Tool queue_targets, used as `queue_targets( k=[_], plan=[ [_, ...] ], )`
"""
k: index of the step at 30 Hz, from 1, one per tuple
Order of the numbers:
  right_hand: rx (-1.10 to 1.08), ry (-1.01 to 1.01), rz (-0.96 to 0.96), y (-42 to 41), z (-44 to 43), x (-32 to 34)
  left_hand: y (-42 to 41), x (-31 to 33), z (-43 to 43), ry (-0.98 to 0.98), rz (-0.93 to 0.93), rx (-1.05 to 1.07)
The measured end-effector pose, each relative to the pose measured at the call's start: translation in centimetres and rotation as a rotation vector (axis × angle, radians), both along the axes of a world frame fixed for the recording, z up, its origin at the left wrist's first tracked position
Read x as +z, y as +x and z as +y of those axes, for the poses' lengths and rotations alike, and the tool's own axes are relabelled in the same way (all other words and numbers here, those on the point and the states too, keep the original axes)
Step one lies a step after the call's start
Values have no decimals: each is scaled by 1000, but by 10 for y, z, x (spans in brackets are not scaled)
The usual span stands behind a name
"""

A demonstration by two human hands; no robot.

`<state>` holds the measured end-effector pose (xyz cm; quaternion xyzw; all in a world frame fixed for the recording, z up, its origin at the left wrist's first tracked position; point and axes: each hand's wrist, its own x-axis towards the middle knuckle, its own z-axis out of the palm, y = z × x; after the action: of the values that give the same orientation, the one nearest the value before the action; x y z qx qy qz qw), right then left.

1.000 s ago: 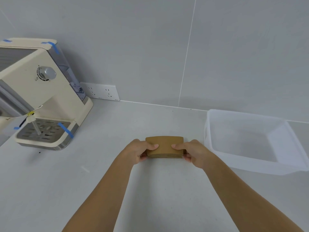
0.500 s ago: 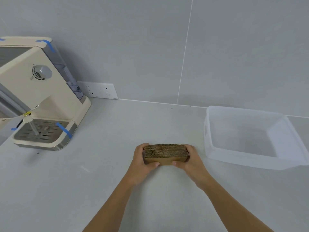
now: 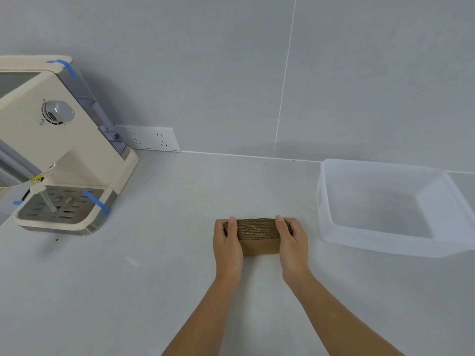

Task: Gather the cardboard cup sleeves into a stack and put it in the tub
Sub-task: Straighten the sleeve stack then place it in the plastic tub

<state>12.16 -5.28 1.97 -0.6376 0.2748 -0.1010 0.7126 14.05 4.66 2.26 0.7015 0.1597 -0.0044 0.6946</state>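
A stack of brown cardboard cup sleeves (image 3: pixel 258 233) stands on edge on the white counter, its corrugated edges facing up. My left hand (image 3: pixel 228 246) clasps its left end and my right hand (image 3: pixel 293 242) clasps its right end, fingers curled over the top. The translucent plastic tub (image 3: pixel 393 242) sits to the right of the stack, a short gap away, with nothing inside it.
A cream coffee machine (image 3: pixel 56 140) with blue tape strips and a metal drip tray stands at the left. A white wall socket strip (image 3: pixel 149 138) sits at the base of the grey tiled wall. The counter (image 3: pixel 128 291) stretches around my hands.
The stack has been tipped from lying flat to standing on edge. Both hands have shifted from pinching the ends to cupping the stack from each side, slightly nearer to me.
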Motion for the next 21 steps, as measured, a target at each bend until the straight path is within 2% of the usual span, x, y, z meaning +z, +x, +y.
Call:
queue_targets(
  k=[8,13,16,21],
  plan=[
    [-54,37,58,12,2,11,9,6,-5,-113,18,86],
    [40,-81,-45,-1,0,-1,-2,-5,9,-62,-118,-5],
    [1,-95,-45,-4,4,-14,-5,-15,11,-65,-86,-42],
    [-77,-12,-38,10,9,-5,8,-7,4,-95,-8,24]
  ],
)
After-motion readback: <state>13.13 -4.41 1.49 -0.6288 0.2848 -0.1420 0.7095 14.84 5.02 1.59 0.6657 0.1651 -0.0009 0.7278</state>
